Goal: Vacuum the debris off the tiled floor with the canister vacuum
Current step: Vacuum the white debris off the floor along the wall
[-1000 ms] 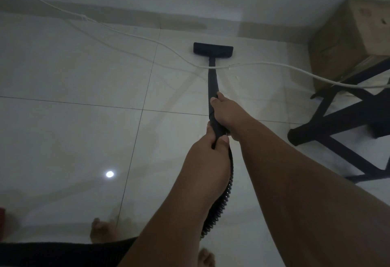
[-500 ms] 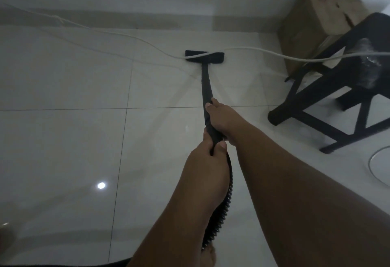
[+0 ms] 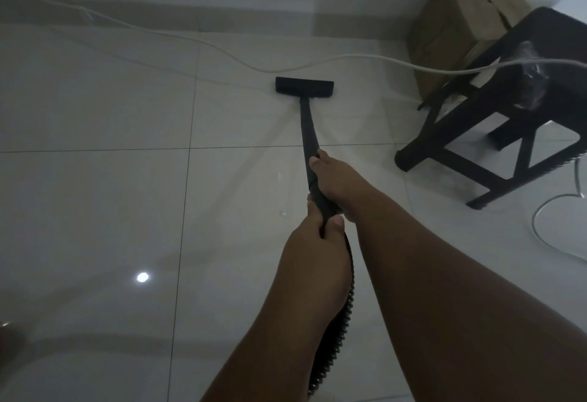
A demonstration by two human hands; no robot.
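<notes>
Two hands close round the black wand (image 3: 308,128). Our right hand (image 3: 333,181) wraps it farther along. Our left hand (image 3: 317,236) grips just behind, thumb on top, where the ribbed hose (image 3: 344,316) joins and drops back under our left forearm. Ahead of the grip the wand runs down to the floor head (image 3: 304,86), which sits flat on the tiled floor (image 3: 95,195). Just beyond the head a white cord (image 3: 365,58) lies across the tiles, apart from it. A small pale speck (image 3: 282,213) of debris lies just left of our hands.

Ahead and right of the grip, a cardboard box (image 3: 451,20) stands by the wall with its top torn; we cannot tell what is in it. A black stool (image 3: 508,116) stands in front of the box, nearer our hands, and the cord crosses it in our view.

Against half a second ago, the head has come back toward us. Then its far edge met the cord; now a strip of bare tile shows between them. Our hands keep the same hold on the wand, and box and stool sit much where they did.
</notes>
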